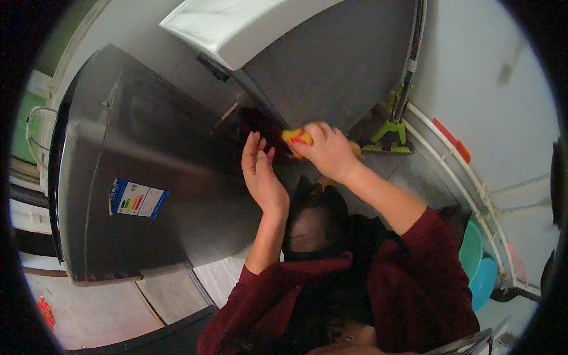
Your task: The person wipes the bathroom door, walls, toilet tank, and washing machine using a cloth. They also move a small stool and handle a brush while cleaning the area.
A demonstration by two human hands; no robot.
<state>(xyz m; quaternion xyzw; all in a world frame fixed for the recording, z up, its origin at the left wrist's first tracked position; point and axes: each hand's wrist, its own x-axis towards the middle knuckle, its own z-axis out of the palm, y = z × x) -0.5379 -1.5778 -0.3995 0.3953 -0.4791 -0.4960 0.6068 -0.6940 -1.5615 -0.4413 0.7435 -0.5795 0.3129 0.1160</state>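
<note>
My right hand (330,151), near the middle of the view, grips a crumpled yellow and red cloth (299,140); its exact kind is unclear. My left hand (264,173) is raised to the left of it, fingers extended and slightly apart, holding nothing. A dark reddish, blurred thing (262,128) lies beyond my hands; what it is cannot be told. Both hands are above the floor, between a grey refrigerator and a white-topped basin or appliance.
At left stands the grey refrigerator (146,146) with an energy label. The white top (248,31) juts out ahead. A green flat mop (392,133) leans at the right wall, near white pipes (443,164). Green (471,248) and blue basins (483,284) sit lower right.
</note>
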